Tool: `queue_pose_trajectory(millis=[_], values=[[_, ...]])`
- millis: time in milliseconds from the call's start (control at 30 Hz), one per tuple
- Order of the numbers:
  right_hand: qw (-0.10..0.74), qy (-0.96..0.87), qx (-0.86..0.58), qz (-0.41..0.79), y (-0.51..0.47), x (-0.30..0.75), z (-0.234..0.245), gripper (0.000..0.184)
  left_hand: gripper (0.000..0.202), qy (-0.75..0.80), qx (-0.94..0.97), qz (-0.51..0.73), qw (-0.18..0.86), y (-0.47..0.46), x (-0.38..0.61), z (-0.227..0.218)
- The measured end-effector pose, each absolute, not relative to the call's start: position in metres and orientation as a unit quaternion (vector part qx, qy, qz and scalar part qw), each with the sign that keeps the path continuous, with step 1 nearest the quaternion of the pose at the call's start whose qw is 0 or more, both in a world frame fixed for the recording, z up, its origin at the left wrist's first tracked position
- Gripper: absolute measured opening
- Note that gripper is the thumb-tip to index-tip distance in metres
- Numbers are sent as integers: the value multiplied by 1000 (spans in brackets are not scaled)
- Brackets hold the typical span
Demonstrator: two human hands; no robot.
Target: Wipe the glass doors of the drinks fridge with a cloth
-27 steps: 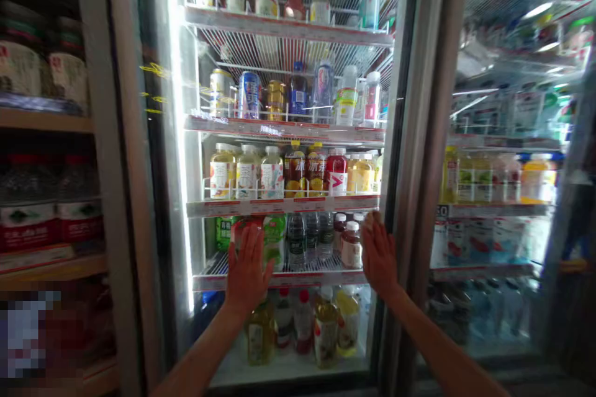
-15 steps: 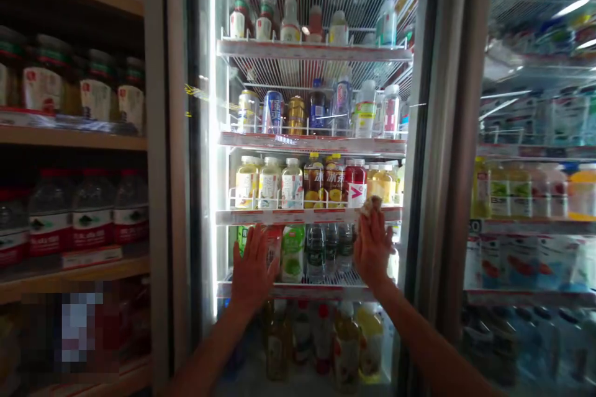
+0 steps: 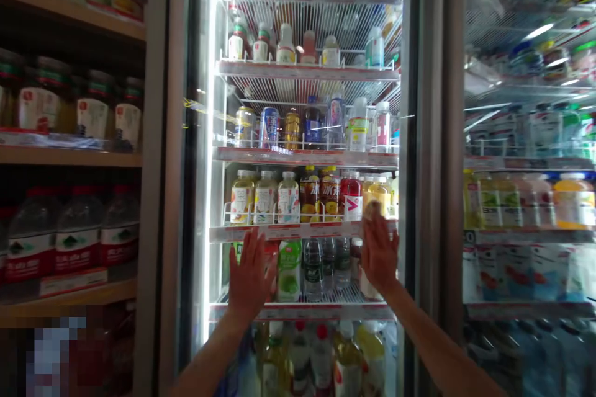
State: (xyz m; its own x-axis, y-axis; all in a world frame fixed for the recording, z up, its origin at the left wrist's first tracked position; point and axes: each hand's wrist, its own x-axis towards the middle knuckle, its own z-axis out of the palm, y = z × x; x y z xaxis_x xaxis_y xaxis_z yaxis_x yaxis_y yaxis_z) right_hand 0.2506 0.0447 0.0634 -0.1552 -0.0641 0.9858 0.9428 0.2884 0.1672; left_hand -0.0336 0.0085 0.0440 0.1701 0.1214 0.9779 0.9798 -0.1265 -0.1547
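Note:
A lit drinks cooler with a glass door (image 3: pixel 288 263) stands in front of me. My left hand (image 3: pixel 251 276) rests flat against the glass, its fingers stretched upward and nothing in it. Over on the right side of the door, my right hand (image 3: pixel 379 254) presses a small crumpled light-coloured cloth (image 3: pixel 373 209) to the glass under its fingertips. Behind the pane, bottles and cans stand in rows, among them a red bottle (image 3: pixel 351 195) and a green-labelled bottle (image 3: pixel 289 273); the hands cover part of them.
Wooden shelves (image 3: pixel 69 155) with dark juice bottles (image 3: pixel 41 96) and red-capped bottles (image 3: pixel 74 229) are on the left. A metal door frame (image 3: pixel 431 136) separates this cooler from another one on the right, holding yellow bottles (image 3: pixel 484 198). Lights reflect in the glass.
The view has tilted up, so the shelves sit lower and an upper shelf shows. My right hand with the cloth has shifted slightly on the glass; my left hand stays flat.

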Motion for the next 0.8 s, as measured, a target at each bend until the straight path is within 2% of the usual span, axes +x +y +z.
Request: queue_pose_trajectory(millis=[67,100,200,233,333,367,500,667,800], values=[[600,-516,-407,-457,46,255,66,63,65,-460,-598,-460,468,11,-29,47],[597,-520,-409,-454,47,256,67,63,65,-461,-597,-464,465,13,-27,48],[520,-611,-377,-462,48,261,70,65,67,-459,-596,-468,463,17,-25,49],[523,-607,-375,-467,48,264,72,65,67,-456,-598,-467,465,18,-25,50],[616,-493,-404,-463,49,270,78,63,67,-449,-598,-464,475,19,-26,50],[623,-488,-405,-458,50,271,80,63,67,-451,-595,-465,476,19,-26,50],[516,-631,-345,-465,51,269,80,64,67,-458,-584,-465,483,19,-25,50],[605,-533,-374,-458,52,257,80,63,67,-463,-587,-454,485,17,-27,51],[498,-652,-332,-466,49,251,84,66,69,-461,-607,-436,478,14,-33,52]])
